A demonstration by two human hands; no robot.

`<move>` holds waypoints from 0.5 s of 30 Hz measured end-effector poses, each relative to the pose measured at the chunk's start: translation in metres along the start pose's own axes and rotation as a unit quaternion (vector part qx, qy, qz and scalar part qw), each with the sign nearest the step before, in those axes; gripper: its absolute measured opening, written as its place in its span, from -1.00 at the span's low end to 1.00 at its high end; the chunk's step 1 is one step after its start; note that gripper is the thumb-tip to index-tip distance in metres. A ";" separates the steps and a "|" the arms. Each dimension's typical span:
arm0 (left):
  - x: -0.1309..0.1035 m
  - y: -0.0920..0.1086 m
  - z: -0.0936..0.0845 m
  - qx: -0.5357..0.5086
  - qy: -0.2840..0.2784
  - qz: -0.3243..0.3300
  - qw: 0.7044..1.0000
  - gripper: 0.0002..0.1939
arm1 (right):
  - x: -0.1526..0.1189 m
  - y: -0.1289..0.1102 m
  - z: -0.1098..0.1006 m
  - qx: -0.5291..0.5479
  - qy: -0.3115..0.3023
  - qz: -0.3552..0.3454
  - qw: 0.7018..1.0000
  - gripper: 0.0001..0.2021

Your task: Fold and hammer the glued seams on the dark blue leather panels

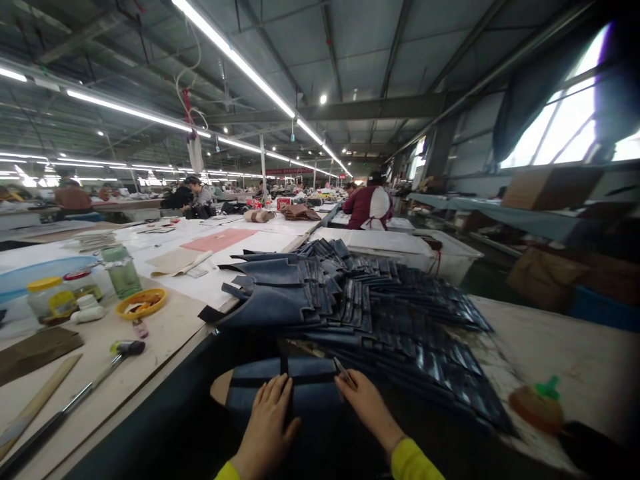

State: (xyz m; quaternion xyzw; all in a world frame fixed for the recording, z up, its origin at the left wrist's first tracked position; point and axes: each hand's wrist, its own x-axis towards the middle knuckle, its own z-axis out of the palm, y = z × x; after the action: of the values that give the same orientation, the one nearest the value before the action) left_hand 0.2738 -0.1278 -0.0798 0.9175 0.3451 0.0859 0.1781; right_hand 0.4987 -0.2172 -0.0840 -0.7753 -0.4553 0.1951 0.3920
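Note:
A dark blue leather piece (313, 393) with black strips across it lies low in front of me, a tan rounded end (221, 388) showing at its left. My left hand (270, 420) rests on the leather with its fingers stretched out, pressing it flat. At the right edge of the piece my right hand (363, 397) is closed around a small thin tool (342, 368), whose tip points up and left over the leather. Just beyond, a large heap of similar blue leather pieces (350, 300) lies in overlapping rows.
On the left table (175, 313) are glass jars (121, 272), a yellow dish (141, 303), a hammer (90, 387) and a wooden stick (40, 400). An orange bottle with green nozzle (537, 407) stands at right. A person in dark red (367, 205) is farther ahead.

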 end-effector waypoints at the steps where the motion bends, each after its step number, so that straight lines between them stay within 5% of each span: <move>1: 0.000 -0.001 0.002 0.000 0.002 0.000 1.000 -0.33 | 0.006 -0.003 0.001 0.022 -0.016 0.011 1.000 -0.69; 6: 0.000 -0.007 0.007 -0.033 0.058 -0.001 0.998 -0.28 | 0.024 -0.054 -0.007 0.088 -0.052 0.014 0.995 -0.74; 11: 0.005 -0.017 -0.021 -0.125 0.281 0.015 0.951 -0.37 | 0.000 -0.154 -0.020 0.033 0.012 -0.198 0.980 -0.75; 15: 0.000 -0.052 -0.057 -0.236 0.360 0.000 0.903 -0.59 | -0.018 -0.206 -0.015 -0.051 -0.007 -0.358 0.932 -0.96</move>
State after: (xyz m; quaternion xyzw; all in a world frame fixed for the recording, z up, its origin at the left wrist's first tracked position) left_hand 0.2272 -0.0763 -0.0476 0.7552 0.3553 0.4894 0.2527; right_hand 0.3858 -0.1817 0.0857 -0.5782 -0.7148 0.0239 0.3927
